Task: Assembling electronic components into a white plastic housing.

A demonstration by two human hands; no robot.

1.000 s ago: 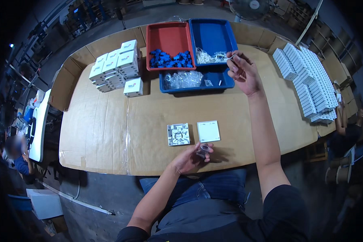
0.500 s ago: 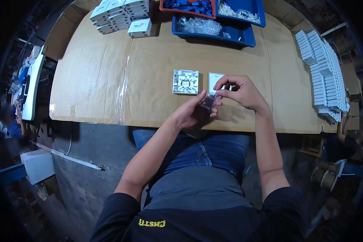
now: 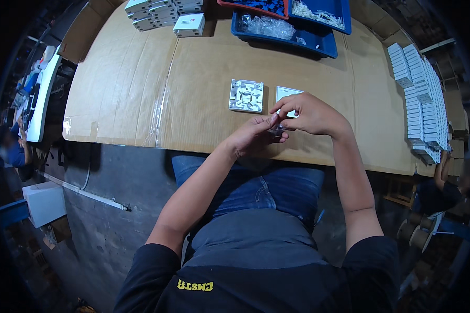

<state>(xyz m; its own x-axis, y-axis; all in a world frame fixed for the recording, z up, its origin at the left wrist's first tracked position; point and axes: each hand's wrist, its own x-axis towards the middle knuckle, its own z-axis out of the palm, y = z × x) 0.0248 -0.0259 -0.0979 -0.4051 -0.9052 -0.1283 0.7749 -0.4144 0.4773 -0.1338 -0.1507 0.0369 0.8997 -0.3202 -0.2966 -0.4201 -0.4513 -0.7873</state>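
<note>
My left hand (image 3: 251, 137) is closed on a small clear plastic bag (image 3: 278, 129), held just above the cardboard near the table's front edge. My right hand (image 3: 316, 118) meets it there, thumb and fingertips pinched at the bag's top; what lies between those fingertips is too small to make out. Just beyond my hands lies an open square white plastic box (image 3: 246, 96), its moulded inside with a round centre facing up. To its right a flat white lid (image 3: 287, 93) is partly covered by my right hand.
Cardboard (image 3: 125, 104) covers the table. Stacked white boxes (image 3: 159, 13) stand at the far left, one single box (image 3: 189, 25) beside them. A blue tray (image 3: 318, 48) of clear bags and a red tray (image 3: 256, 6) of blue parts sit at the back. Tall white stacks (image 3: 428, 104) line the right edge.
The whole view has shifted a little, with the table higher in it. My hands have drawn closer together, and the bag shows less between them.
</note>
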